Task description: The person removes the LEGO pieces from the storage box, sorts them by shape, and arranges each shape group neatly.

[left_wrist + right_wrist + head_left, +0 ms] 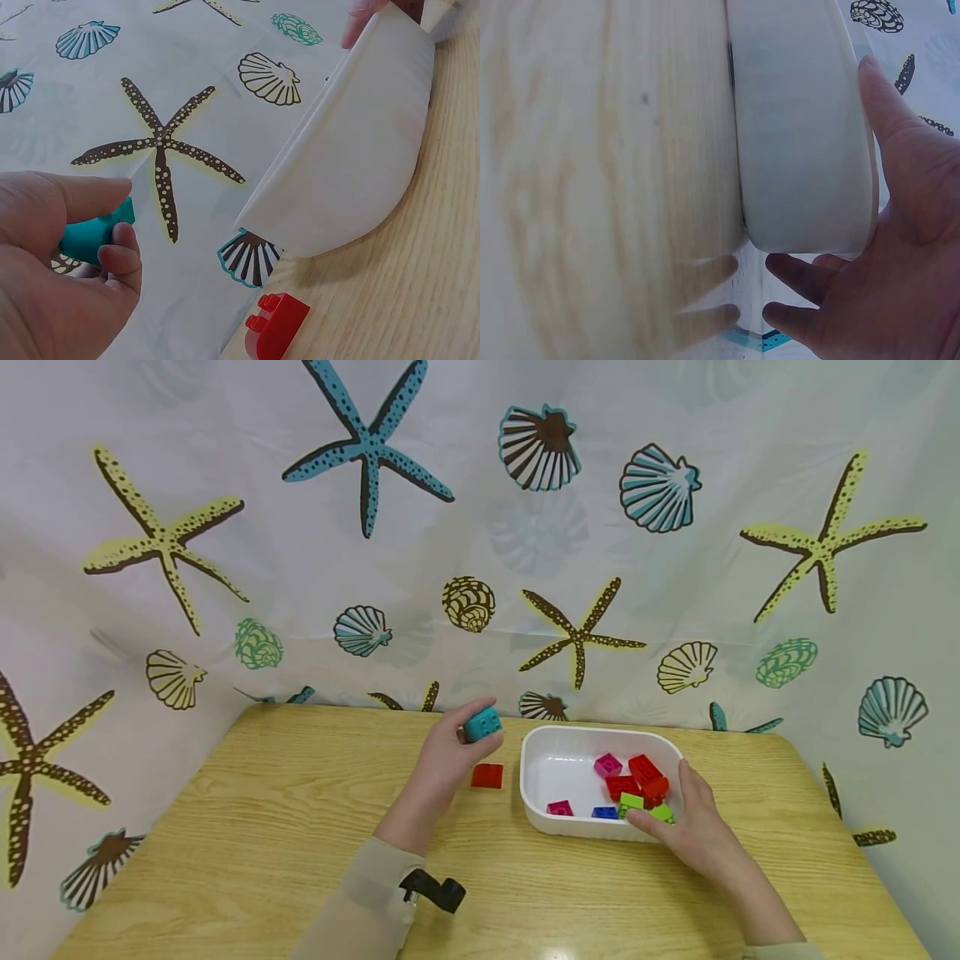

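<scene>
My left hand point(444, 752) pinches a teal toy building brick point(482, 724) between thumb and fingers, raised left of a white plastic tub. In the left wrist view, the teal brick point(94, 237) is partly covered by the fingers. Below it, a red brick with a rounded side point(487, 776) lies on the table, its studs visible in the left wrist view. At the right end of the white tub point(529, 781), my right hand point(701, 835) rests against its corner, thumb over the front rim. The right wrist view shows those fingers point(802, 279) extended and spread alongside the tub's end.
Inside the tub are several red bricks point(645, 771), two pink ones, one of them a pink brick point(608, 765) at the back, a blue brick point(604, 812) and lime green bricks point(631, 802). A patterned curtain point(450, 543) stands behind the wooden table point(300, 827).
</scene>
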`<state>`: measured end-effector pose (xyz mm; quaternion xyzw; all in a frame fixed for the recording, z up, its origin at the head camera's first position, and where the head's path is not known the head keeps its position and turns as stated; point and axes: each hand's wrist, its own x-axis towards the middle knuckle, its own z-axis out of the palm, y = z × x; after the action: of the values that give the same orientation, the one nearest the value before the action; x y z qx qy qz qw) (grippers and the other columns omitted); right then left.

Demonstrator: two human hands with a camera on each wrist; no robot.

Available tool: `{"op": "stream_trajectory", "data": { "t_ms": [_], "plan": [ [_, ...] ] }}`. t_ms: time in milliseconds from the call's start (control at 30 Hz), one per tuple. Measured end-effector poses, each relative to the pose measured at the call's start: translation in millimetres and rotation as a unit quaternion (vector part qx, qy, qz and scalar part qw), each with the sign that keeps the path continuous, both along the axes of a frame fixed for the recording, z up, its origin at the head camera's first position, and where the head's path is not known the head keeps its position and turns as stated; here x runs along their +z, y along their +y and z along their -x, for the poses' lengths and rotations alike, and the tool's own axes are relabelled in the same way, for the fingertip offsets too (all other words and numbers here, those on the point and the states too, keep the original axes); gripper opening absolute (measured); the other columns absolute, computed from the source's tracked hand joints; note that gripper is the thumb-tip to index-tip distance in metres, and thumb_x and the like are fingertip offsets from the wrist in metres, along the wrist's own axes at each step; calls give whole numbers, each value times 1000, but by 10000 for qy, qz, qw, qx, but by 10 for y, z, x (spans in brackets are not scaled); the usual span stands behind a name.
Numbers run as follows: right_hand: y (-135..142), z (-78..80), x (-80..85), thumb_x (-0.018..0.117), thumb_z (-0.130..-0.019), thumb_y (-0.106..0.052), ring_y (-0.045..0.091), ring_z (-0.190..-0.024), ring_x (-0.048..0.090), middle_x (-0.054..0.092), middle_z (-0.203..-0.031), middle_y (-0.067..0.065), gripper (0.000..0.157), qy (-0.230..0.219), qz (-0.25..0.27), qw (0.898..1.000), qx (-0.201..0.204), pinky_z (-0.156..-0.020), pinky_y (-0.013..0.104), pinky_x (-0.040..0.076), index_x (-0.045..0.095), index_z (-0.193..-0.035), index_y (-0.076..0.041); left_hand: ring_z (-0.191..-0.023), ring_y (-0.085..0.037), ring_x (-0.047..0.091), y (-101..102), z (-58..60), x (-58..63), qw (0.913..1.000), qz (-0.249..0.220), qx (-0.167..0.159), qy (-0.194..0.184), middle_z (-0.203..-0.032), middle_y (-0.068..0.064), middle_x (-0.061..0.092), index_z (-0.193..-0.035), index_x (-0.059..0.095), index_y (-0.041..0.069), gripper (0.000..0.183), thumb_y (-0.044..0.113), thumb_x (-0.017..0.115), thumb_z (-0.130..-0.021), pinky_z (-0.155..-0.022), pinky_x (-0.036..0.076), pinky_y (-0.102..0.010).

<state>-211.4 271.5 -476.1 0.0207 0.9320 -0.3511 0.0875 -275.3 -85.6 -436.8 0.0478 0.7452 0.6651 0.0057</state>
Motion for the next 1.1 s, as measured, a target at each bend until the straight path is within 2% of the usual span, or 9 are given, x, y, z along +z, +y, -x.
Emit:
{"op": "stream_trajectory", "data": {
  "t_ms": [67, 167, 300, 400, 600, 733, 833, 967, 1100],
  "plan": [
    [-2, -1, 0, 78, -94, -67, 65, -156, 20, -6, -177, 35, 138, -8, 14, 10000, -5, -115, 81, 33, -15, -173, -2, -139, -39, 56, -1, 0, 4, 10000, 28, -30, -13, -160, -13, 47, -158, 63, 23, 59, 6, 78, -104, -113, 54, -50],
    [-4, -2, 2, 78, -94, -67, 64, -157, 20, -6, -177, 35, 138, -10, 28, 10000, 3, -116, 81, 32, -15, -173, -2, -137, -36, 59, -3, 5, 3, 9999, 149, 22, 51, -159, -13, 48, -158, 62, 22, 58, 8, 78, -105, -110, 57, -47],
    [-2, -2, 4, 78, -94, -67, 64, -157, 20, -6, -178, 35, 138, 11, 21, 10000, 36, -116, 81, 33, -15, -173, -2, -122, -32, 66, -20, 10, 12, 9979, 552, 176, 283, -153, -13, 55, -158, 62, 21, 55, 16, 78, -106, -98, 63, -41],
    [0, -1, 4, 77, -94, -68, 64, -157, 20, -6, -178, 34, 138, 11, 22, 10000, 55, -116, 81, 33, -15, -173, -2, -110, -33, 71, -50, 7, 22, 9944, 900, 177, 518, -146, -15, 61, -160, 60, 20, 56, 19, 77, -107, -90, 65, -41],
    [-1, 2, 9, 77, -95, -68, 64, -156, 21, -6, -177, 35, 137, -33, 0, 10000, 6, -115, 81, 33, -16, -173, -3, -115, -33, 68, -170, -5, 11, 9805, 1738, 239, 888, -146, -17, 64, -157, 54, 16, 54, 28, 75, -109, -97, 62, -48],
    [-4, 2, 5, 77, -95, -67, 64, -157, 20, -7, -178, 34, 137, -39, 13, 10000, -8, -116, 81, 32, -16, -173, -3, -116, -36, 66, -286, 0, -32, 9752, 1999, 260, 910, -144, -18, 65, -148, 49, 12, 49, 31, 74, -109, -98, 60, -50],
    [-5, 2, 2, 77, -94, -67, 64, -157, 19, -7, -178, 34, 138, -45, 12, 10000, 2, -116, 80, 32, -16, -173, -3, -117, -35, 64, -385, 22, -73, 9697, 2209, 153, 1030, -143, -16, 64, -147, 54, 11, 47, 29, 73, -110, -98, 59, -50],
    [-2, -1, -1, 77, -94, -67, 64, -157, 19, -7, -178, 34, 138, -44, 4, 10000, 10, -117, 80, 31, -16, -173, -2, -118, -35, 61, -510, 62, -129, 9575, 2577, 19, 1292, -142, -17, 59, -148, 63, 8, 45, 25, 76, -108, -96, 59, -48],
    [1, -6, 2, 77, -94, -68, 64, -157, 19, -7, -178, 35, 138, -26, 1, 10000, 15, -117, 80, 31, -16, -173, -2, -112, -34, 58, -617, 89, -176, 9495, 2840, -29, 1331, -137, -18, 56, -145, 70, 9, 43, 24, 79, -105, -90, 57, -45]
  ]
}}
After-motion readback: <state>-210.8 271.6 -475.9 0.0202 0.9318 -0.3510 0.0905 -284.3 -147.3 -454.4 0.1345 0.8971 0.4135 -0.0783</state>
